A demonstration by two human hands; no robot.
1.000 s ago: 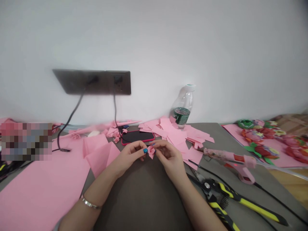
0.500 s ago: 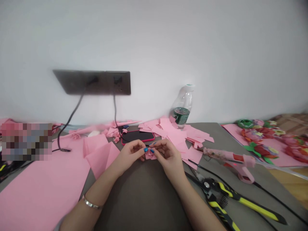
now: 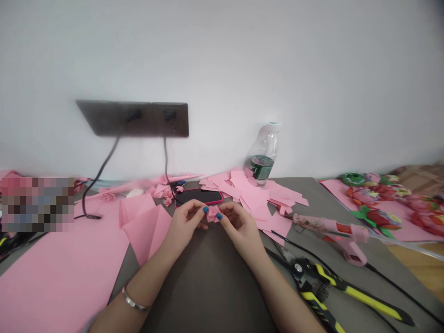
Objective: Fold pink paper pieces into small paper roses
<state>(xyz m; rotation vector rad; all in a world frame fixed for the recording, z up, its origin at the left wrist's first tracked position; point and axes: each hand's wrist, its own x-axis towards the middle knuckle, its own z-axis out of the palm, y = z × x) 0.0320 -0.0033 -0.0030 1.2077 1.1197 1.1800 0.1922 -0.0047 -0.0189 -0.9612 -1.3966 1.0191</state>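
The small pink paper piece (image 3: 212, 213) you are working sits at the middle of the frame, folded into creased, petal-like layers with angular edges. Matt pink paper surrounds it on the grey counter (image 3: 211, 286): a broad, flat sheet (image 3: 65, 277) at lower left, a loosely curled sheet (image 3: 145, 226) left of your hands, and a heap of flat, straight-cut strips (image 3: 256, 199) just right of centre, overlapping too much to count. Behind your hands lies 1 phone (image 3: 194, 197) with a dark, glossy face and a red-pink edge; past the strips stands 1 clear plastic bottle (image 3: 263, 157) with a green label and white cap. At right you have 1 pink glue gun (image 3: 336, 231) and, at lower right, 1 metal hand tool (image 3: 312, 273) with 2 black-and-yellow handles. From the dark wall panel (image 3: 135, 119) at upper left hang 2 cords. You wear 1 shiny metal bracelet on the left forearm. Your left hand (image 3: 187, 219) and right hand (image 3: 241, 226) each have a nearly closed grip, the 2 blue-nailed thumbs pressing the paper piece from opposite sides, fingers curled behind.
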